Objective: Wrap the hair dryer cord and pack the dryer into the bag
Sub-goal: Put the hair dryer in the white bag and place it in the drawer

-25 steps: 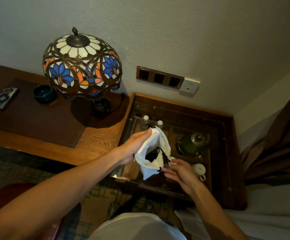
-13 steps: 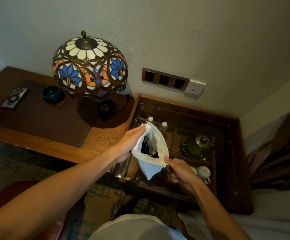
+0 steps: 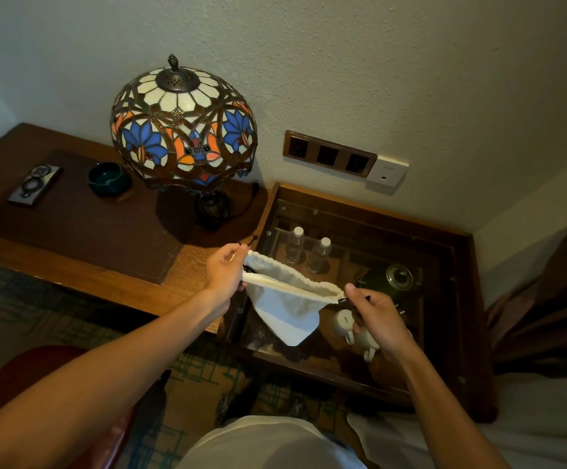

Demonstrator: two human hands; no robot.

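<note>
A white drawstring bag (image 3: 285, 308) hangs in the air over the left edge of the glass-topped cabinet (image 3: 451, 319). Its gathered mouth is stretched nearly flat between my hands. My left hand (image 3: 224, 272) pinches the mouth's left end with its dark drawstring. My right hand (image 3: 375, 316) pinches the right end and the dark cord there. The hair dryer and its cord are hidden inside the bag; only a dark sliver shows at the mouth's left end.
A stained-glass lamp (image 3: 184, 126) stands on the wooden desk (image 3: 82, 265) beside a green bowl (image 3: 107, 179) and a phone (image 3: 35, 185). Under the cabinet glass are two bottles (image 3: 307, 250), a green kettle (image 3: 393, 279) and white cups (image 3: 354, 328). Wall sockets (image 3: 329, 154) sit above.
The open bag mouth, where the black plug and dryer showed, has been pulled shut and flat. My hands moved apart to its two ends. The dryer has dropped out of sight.
</note>
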